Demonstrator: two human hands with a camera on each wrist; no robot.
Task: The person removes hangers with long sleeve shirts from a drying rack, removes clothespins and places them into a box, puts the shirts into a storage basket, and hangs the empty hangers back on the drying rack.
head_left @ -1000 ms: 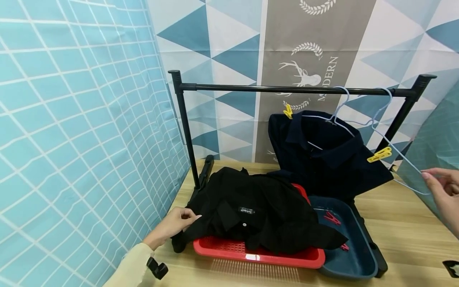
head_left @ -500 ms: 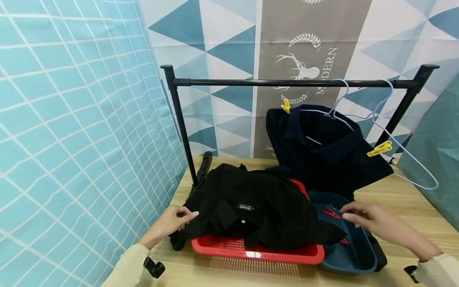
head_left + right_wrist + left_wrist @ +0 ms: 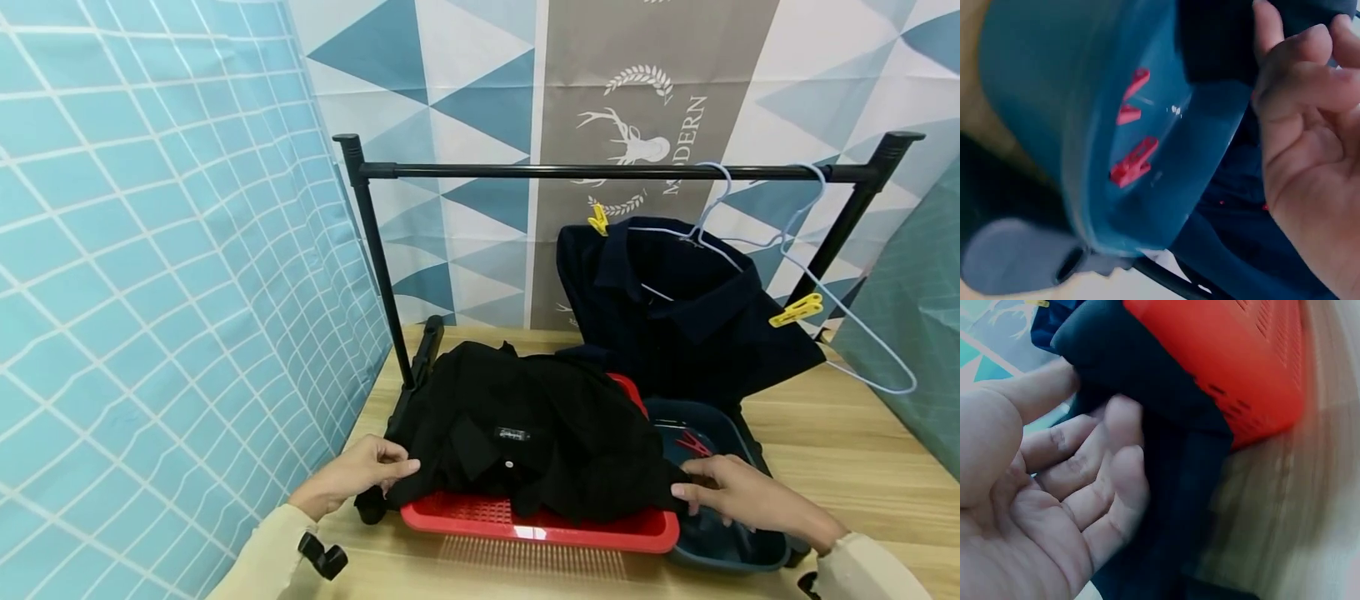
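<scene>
A black shirt [image 3: 540, 417] with a small label and a pale button lies bunched over a red basket [image 3: 540, 532]. My left hand [image 3: 352, 478] pinches its left end between thumb and fingers. In the left wrist view, that cloth [image 3: 1147, 369] hangs beside the basket's perforated wall. At the opposite end, my right hand [image 3: 738, 497] pinches the other corner of the shirt, over a dark blue basin [image 3: 731, 564]. The right wrist view shows this cloth [image 3: 1216, 44] at the fingertips, with red clothespins [image 3: 1132, 165] lying in the basin.
Behind stands a black clothes rack [image 3: 525, 172]. A navy shirt [image 3: 675, 333] hangs there on a pale blue hanger, with yellow clothespins [image 3: 797, 310] at its shoulders. To the right hangs a bare blue hanger [image 3: 877, 337]. A blue tiled curtain [image 3: 165, 250] borders the left side.
My right hand has let go of the bare hanger, come left and down across the basin, and taken hold of the black shirt's right end. My left hand stays at the left end.
</scene>
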